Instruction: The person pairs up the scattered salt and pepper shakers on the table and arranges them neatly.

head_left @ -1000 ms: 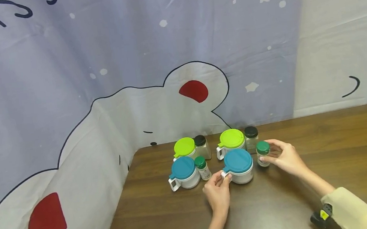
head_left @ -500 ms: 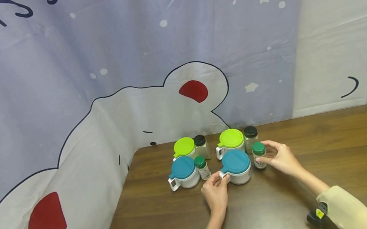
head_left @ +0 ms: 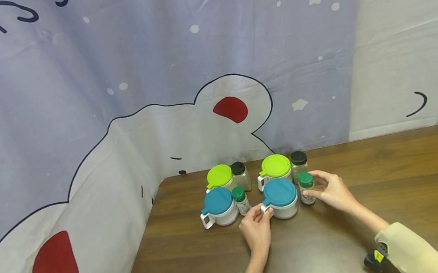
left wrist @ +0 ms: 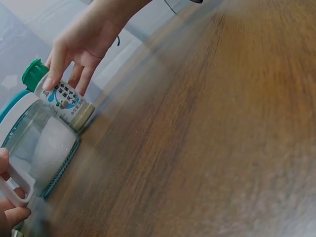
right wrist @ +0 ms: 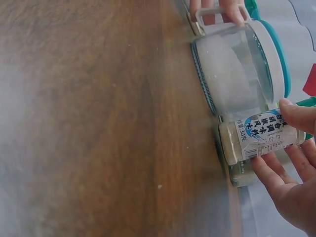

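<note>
My left hand (head_left: pixel 256 231) pinches the white handle of a blue-lidded seasoning jar (head_left: pixel 280 195). In the left wrist view this jar (left wrist: pixel 47 140) is clear, with white grains inside. My right hand (head_left: pixel 334 192) holds a small green-capped spice bottle (head_left: pixel 307 188) between thumb and fingers, upright on the table close against the jar's right side. Its printed label and pale powder show on the spice bottle (right wrist: pixel 259 136) in the right wrist view. Behind the jar stand a lime-lidded jar (head_left: pixel 275 167) and a black-capped bottle (head_left: pixel 299 163).
To the left stands a similar group: a blue-lidded jar (head_left: pixel 218 203), a green-capped bottle (head_left: pixel 241 200), a lime-lidded jar (head_left: pixel 219 176) and a black-capped bottle (head_left: pixel 240 177). A printed curtain (head_left: pixel 154 139) hangs along the back and left edges of the wooden table (head_left: pixel 192 256).
My right hand has moved the green-capped spice bottle left and slightly nearer, up to the blue-lidded jar. That jar has shifted slightly left with my left hand on its handle.
</note>
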Tool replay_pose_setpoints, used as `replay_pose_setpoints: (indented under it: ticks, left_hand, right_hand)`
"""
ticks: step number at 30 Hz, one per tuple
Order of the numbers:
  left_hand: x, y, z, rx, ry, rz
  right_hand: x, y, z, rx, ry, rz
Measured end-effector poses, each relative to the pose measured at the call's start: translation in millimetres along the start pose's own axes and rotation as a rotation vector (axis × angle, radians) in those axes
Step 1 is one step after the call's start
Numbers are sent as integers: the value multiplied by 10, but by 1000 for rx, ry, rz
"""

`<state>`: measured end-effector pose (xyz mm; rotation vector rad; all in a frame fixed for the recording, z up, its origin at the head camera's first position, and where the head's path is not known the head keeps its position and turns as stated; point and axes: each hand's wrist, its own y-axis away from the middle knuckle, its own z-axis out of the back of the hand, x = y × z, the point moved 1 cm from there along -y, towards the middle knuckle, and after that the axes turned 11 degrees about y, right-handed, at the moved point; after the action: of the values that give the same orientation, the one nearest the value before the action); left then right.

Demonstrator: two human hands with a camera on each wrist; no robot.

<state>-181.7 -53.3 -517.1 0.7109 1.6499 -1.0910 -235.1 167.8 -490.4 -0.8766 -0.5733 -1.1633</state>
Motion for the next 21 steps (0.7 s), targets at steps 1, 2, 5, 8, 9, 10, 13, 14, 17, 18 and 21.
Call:
replay_pose_setpoints:
  ticks: [1, 2, 5, 8, 9, 10, 13, 14, 17, 18, 21]
  left_hand:
    - [2, -1, 1, 0, -2, 0]
    - [3, -2, 1, 0, -4, 7]
    - [1, -7, 0, 3, -6, 31]
    - [-13, -7, -3, 10, -15, 51]
    - [-18, -7, -5, 12, -18, 52]
    - [-22, -6, -7, 14, -20, 51]
    - [-23, -3, -11, 14, -21, 46]
    - [-21, -1, -10, 14, -21, 45]
    - [-20, 2, -5, 12, -41, 35]
    - [-21, 2, -2, 14, -53, 31]
    - [-26, -6, 12, 27, -101, 16]
  right_hand:
    - [4, 1, -3, 1, -1, 0]
    - [10, 4, -4, 3, -3, 0]
    - [29, 12, -10, 16, -6, 10]
    - [42, 17, -17, 24, -11, 15]
    - [44, 17, -20, 26, -12, 16]
    - [45, 16, -22, 26, -12, 15]
    - [38, 11, -32, 30, -13, 12]
    - [33, 9, -36, 30, -14, 12]
    - [13, 10, -53, 28, -18, 26]
    - [5, 11, -59, 25, -19, 32]
    - [-8, 18, -76, 21, -24, 49]
